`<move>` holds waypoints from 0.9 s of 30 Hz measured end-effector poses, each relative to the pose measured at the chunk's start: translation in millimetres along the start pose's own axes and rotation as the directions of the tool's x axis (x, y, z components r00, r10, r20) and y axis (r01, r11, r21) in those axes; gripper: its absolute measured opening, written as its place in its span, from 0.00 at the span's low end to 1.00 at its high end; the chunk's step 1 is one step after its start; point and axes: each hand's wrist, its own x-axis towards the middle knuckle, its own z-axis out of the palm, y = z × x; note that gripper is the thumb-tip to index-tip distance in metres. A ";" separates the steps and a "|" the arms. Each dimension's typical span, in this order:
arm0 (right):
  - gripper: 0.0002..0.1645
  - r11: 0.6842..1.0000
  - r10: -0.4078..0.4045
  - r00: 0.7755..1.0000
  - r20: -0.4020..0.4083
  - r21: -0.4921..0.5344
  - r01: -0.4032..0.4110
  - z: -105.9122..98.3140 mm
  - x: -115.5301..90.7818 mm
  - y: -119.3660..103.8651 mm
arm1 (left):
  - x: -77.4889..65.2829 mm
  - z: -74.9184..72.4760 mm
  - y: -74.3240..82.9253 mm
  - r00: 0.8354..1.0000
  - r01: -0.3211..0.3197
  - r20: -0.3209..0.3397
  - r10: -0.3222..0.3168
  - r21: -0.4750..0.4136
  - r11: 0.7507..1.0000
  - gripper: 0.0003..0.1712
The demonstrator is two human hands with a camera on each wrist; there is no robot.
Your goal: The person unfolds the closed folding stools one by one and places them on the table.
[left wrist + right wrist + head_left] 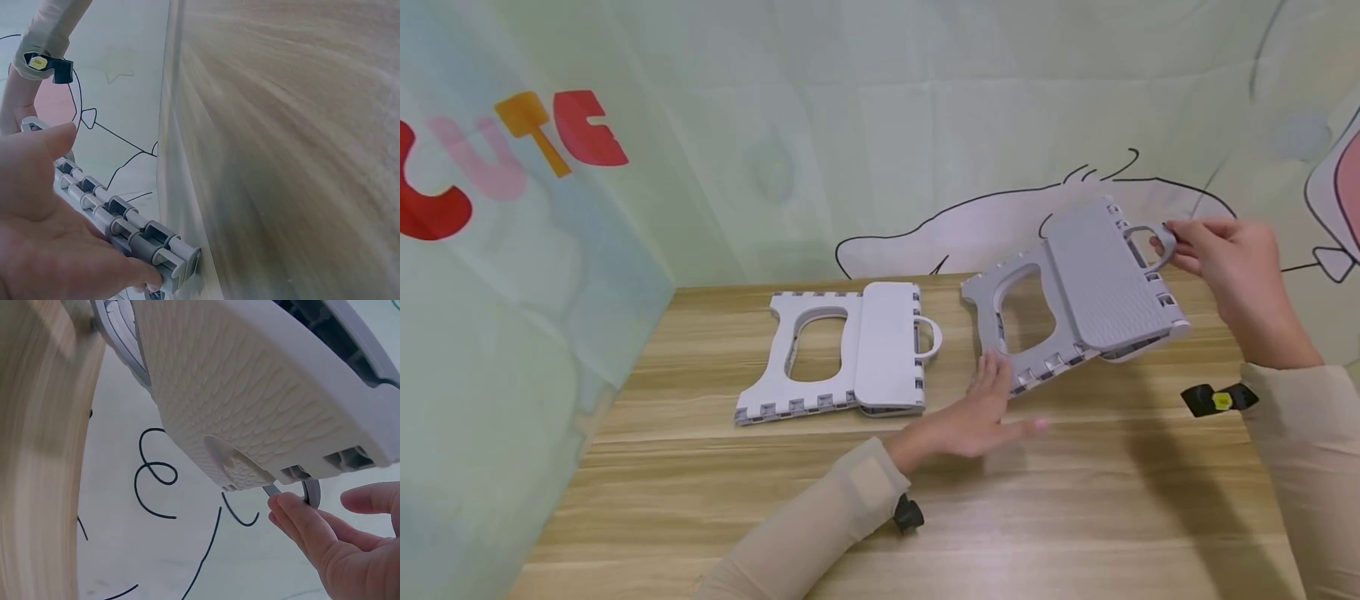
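A grey folding step stool [1097, 275], folded flat, is tilted on the right of the table, its handle end raised. My right hand [1236, 254] holds it by the loop handle [1165, 250]; in the right wrist view the fingers [300, 519] hook at that handle under the textured top [231, 387]. My left hand [985, 412] touches the lower leg edge with straight fingers, thumb spread away. The left wrist view shows this palm [37, 237] beside the stool's hinged edge [119, 212]. A white folded step stool [887, 346] lies flat to the left.
The wooden table [700, 500] meets a printed cloth backdrop [775, 167] at its back and left edges. Black straps with small devices [1221, 400] sit at both wrists.
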 end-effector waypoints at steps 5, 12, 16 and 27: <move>0.37 0.997 -0.036 0.999 0.000 -0.075 0.036 8.2 1.9 -12.6 | -2.1 -2.0 -1.2 1.000 0.014 -0.015 -0.014 -0.043 0.999 0.59; 0.37 0.982 -0.070 0.997 0.020 -0.175 0.072 18.3 0.6 -30.3 | -5.4 -4.1 -5.5 1.000 0.019 -0.018 -0.020 -0.042 0.999 0.58; 0.36 0.972 -0.085 0.996 0.032 -0.218 0.090 24.1 -1.8 -39.2 | -6.9 -5.3 -6.8 1.000 0.017 -0.023 -0.018 -0.069 0.997 0.58; 0.34 0.930 -0.147 0.988 0.042 -0.333 0.153 39.6 -8.6 -59.2 | -11.4 -6.8 -9.2 0.999 0.004 -0.044 -0.013 -0.182 0.983 0.59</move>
